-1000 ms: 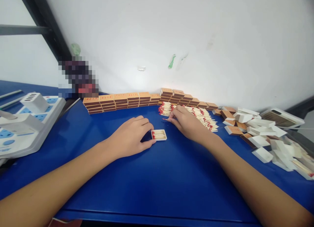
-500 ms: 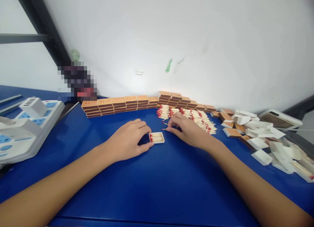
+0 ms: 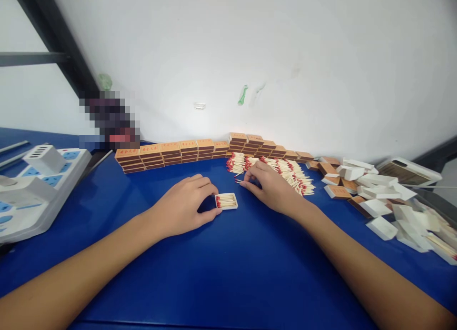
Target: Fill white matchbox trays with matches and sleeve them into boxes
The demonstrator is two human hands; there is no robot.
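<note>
My left hand (image 3: 183,206) rests on the blue table, its thumb and fingers closed on the left end of a small white matchbox tray (image 3: 236,203). Inside the tray lies a layer of matches (image 3: 226,200), red heads to the left. To the right of the tray, my right hand (image 3: 269,187) pinches matches (image 3: 237,181) between thumb and fingertips; their red heads point left, and the fingers partly hide how many there are. Behind and beside that hand spreads a pile of loose matches (image 3: 291,175).
Stacked orange-topped matchboxes (image 3: 160,156) line the wall. At the right lie jumbled white trays (image 3: 381,228) and matchbox sleeves (image 3: 337,192), with a white-edged device (image 3: 410,172) behind them. A white power strip (image 3: 76,170) with plugged-in adapters stands at the left.
My right hand has shifted slightly up and left, and the match tips it holds now sit closer together. The left hand still holds the tray; the view has moved a little.
</note>
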